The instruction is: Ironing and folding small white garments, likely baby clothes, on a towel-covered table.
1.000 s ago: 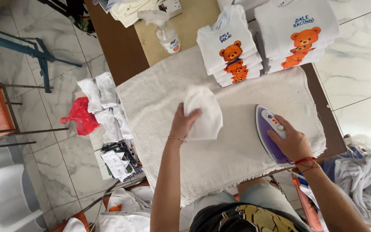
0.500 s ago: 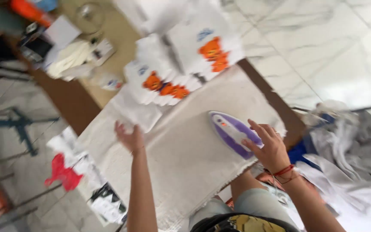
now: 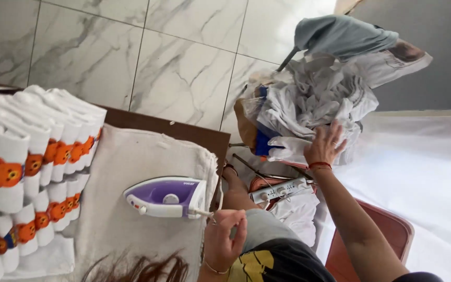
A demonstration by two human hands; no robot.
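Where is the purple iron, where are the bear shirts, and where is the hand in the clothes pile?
purple iron [image 3: 165, 196], head view, on its purple top.
bear shirts [image 3: 32, 151], head view, on a folded white edge.
right hand [image 3: 323, 146], head view, on its back, touching the clothes pile [image 3: 309, 99].

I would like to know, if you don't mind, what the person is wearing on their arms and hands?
Both forearms are bare, with no sleeves in view. The right hand has a red cord bracelet at the wrist and a thin ring on one finger. The left hand has a thin, pale bangle at the wrist. No gloves on either.
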